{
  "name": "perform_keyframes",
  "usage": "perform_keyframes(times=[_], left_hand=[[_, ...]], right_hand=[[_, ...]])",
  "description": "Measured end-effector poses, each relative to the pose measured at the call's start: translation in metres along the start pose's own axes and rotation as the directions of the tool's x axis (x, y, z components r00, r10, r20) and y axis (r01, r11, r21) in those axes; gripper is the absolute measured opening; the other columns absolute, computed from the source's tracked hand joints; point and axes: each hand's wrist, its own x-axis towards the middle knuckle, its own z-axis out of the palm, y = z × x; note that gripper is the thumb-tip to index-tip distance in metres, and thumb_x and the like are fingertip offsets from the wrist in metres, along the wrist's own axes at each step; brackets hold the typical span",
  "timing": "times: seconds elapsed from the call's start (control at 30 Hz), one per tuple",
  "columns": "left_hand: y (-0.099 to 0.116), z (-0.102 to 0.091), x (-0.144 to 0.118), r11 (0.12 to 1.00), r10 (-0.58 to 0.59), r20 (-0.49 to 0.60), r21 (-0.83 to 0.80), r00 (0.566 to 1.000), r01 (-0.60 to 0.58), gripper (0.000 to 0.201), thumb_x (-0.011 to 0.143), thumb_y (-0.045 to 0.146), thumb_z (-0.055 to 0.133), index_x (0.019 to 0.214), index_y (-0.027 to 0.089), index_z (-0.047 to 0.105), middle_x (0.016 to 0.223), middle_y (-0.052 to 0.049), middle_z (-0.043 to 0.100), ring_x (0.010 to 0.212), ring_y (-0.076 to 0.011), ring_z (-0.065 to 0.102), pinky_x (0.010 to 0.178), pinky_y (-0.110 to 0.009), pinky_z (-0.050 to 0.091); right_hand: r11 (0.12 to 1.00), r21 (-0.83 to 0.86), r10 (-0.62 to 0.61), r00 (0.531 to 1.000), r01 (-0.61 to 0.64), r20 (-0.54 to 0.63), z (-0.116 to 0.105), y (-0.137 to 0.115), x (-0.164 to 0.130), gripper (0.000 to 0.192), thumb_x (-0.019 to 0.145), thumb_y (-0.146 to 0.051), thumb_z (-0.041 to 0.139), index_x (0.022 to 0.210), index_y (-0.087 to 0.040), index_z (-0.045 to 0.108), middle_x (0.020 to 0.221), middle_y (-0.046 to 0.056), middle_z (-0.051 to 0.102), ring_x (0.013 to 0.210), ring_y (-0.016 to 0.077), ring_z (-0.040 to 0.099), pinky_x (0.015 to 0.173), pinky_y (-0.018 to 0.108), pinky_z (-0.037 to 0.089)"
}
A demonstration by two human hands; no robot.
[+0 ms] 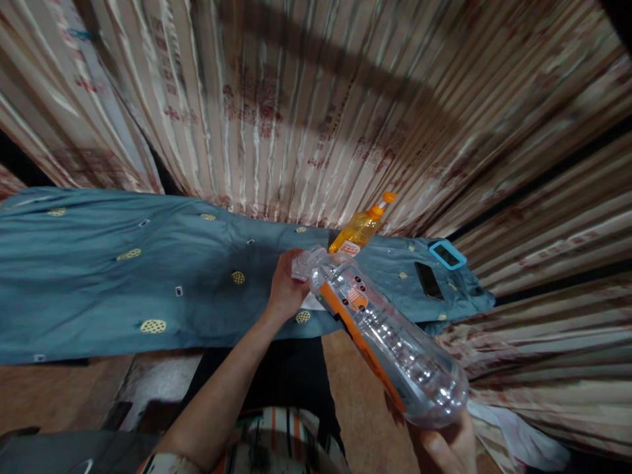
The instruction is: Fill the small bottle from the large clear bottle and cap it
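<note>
A large clear plastic bottle [395, 336] with an orange label lies slantwise across the front of the table, its neck up and to the left. My right hand [444, 444] is closed around its base, at the lower right. My left hand [286, 289] is closed on a small clear container [300, 267] at the mouth of the large bottle. How much liquid either one holds, I cannot tell. Just behind the bottle's neck stands a pump bottle [359, 229] of yellow-orange liquid with an orange pump head. Under my left hand a bit of white [313, 301] shows, partly hidden.
A blue-green cloth with pineapple prints [197, 296] covers the narrow table. At its right end lie a dark phone [428, 281] and a blue-framed device [447, 255]. Pleated patterned curtains [296, 118] hang behind and to the right. A white bag [518, 434] is at lower right.
</note>
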Motion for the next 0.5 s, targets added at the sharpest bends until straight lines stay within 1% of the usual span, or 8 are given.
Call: perform_keyframes(times=[0.03, 0.1, 0.2, 0.27, 0.3, 0.37, 0.43, 0.5], left_hand=[[-0.0001, 0.0000, 0.0000, 1.000, 0.001, 0.000, -0.004, 1.000, -0.001, 0.059, 0.078, 0.042, 0.093, 0.125, 0.021, 0.065, 0.117, -0.009, 0.075, 0.105, -0.0296, 0.077, 0.094, -0.045, 0.065], [-0.0006, 0.0001, -0.0001, 1.000, 0.000, -0.005, -0.008, 1.000, 0.000, 0.058, 0.077, 0.040, 0.093, 0.125, 0.020, 0.065, 0.118, -0.010, 0.075, 0.106, -0.0300, 0.077, 0.096, -0.046, 0.065], [-0.0014, 0.0004, -0.0003, 1.000, -0.010, -0.007, -0.003, 1.000, 0.010, 0.057, 0.076, 0.036, 0.093, 0.124, 0.021, 0.066, 0.118, -0.009, 0.075, 0.108, -0.0303, 0.076, 0.098, -0.046, 0.064], [-0.0016, 0.0008, -0.0006, 1.000, -0.014, -0.005, -0.004, 1.000, 0.014, 0.056, 0.076, 0.035, 0.093, 0.124, 0.022, 0.066, 0.116, -0.008, 0.075, 0.107, -0.0294, 0.076, 0.096, -0.045, 0.064], [-0.0015, 0.0010, -0.0007, 1.000, -0.014, -0.007, -0.006, 1.000, 0.014, 0.056, 0.076, 0.034, 0.093, 0.124, 0.022, 0.067, 0.116, -0.008, 0.075, 0.106, -0.0289, 0.076, 0.095, -0.044, 0.064], [-0.0014, 0.0014, -0.0008, 1.000, -0.012, -0.017, -0.011, 1.000, 0.012, 0.057, 0.076, 0.034, 0.093, 0.124, 0.022, 0.066, 0.117, -0.008, 0.074, 0.105, -0.0283, 0.076, 0.096, -0.044, 0.064], [-0.0014, 0.0018, -0.0008, 1.000, -0.007, -0.020, -0.013, 1.000, 0.007, 0.058, 0.076, 0.034, 0.094, 0.125, 0.022, 0.066, 0.118, -0.009, 0.074, 0.107, -0.0285, 0.076, 0.098, -0.045, 0.064], [-0.0019, 0.0020, -0.0007, 1.000, -0.004, -0.014, -0.015, 1.000, 0.004, 0.057, 0.076, 0.034, 0.093, 0.125, 0.022, 0.066, 0.119, -0.009, 0.075, 0.108, -0.0287, 0.076, 0.099, -0.046, 0.063]], right_hand=[[1.000, 0.013, 0.023, 0.999, -0.023, -0.024, 0.0015, -0.0012, 0.0002, 0.088, 0.067, -0.058, 0.100, 0.146, -0.033, 0.069, 0.101, 0.005, 0.077, 0.067, 0.0190, 0.063, 0.060, 0.032, 0.053], [0.999, 0.027, 0.043, 0.998, -0.042, -0.048, 0.0040, -0.0030, 0.0004, 0.093, 0.063, -0.058, 0.102, 0.147, -0.033, 0.070, 0.097, 0.003, 0.076, 0.066, 0.0172, 0.061, 0.061, 0.030, 0.052], [0.998, 0.037, 0.049, 0.998, -0.047, -0.046, 0.0042, -0.0023, 0.0010, 0.096, 0.061, -0.060, 0.104, 0.147, -0.033, 0.069, 0.087, 0.000, 0.074, 0.065, 0.0172, 0.060, 0.061, 0.030, 0.051], [0.997, 0.040, 0.066, 0.995, -0.063, -0.071, 0.0019, 0.0003, 0.0015, 0.095, 0.058, -0.059, 0.105, 0.142, -0.032, 0.071, 0.084, -0.001, 0.073, 0.064, 0.0186, 0.061, 0.060, 0.031, 0.051], [0.997, 0.043, 0.075, 0.993, -0.071, -0.088, 0.0004, 0.0019, 0.0018, 0.091, 0.057, -0.058, 0.106, 0.137, -0.032, 0.072, 0.084, -0.001, 0.073, 0.064, 0.0191, 0.061, 0.060, 0.031, 0.051], [0.996, 0.044, 0.083, 0.991, -0.079, -0.103, -0.0026, 0.0044, 0.0024, 0.078, 0.058, -0.052, 0.106, 0.126, -0.031, 0.074, 0.083, -0.001, 0.071, 0.064, 0.0194, 0.062, 0.061, 0.032, 0.051], [0.996, 0.041, 0.080, 0.994, -0.078, -0.075, -0.0045, 0.0056, 0.0027, 0.063, 0.062, -0.047, 0.103, 0.116, -0.031, 0.074, 0.085, -0.001, 0.071, 0.064, 0.0191, 0.062, 0.060, 0.031, 0.051], [0.997, 0.028, 0.077, 0.995, -0.076, -0.055, -0.0044, 0.0051, 0.0025, 0.057, 0.065, -0.046, 0.102, 0.112, -0.031, 0.073, 0.088, -0.001, 0.072, 0.064, 0.0182, 0.063, 0.059, 0.031, 0.051]])
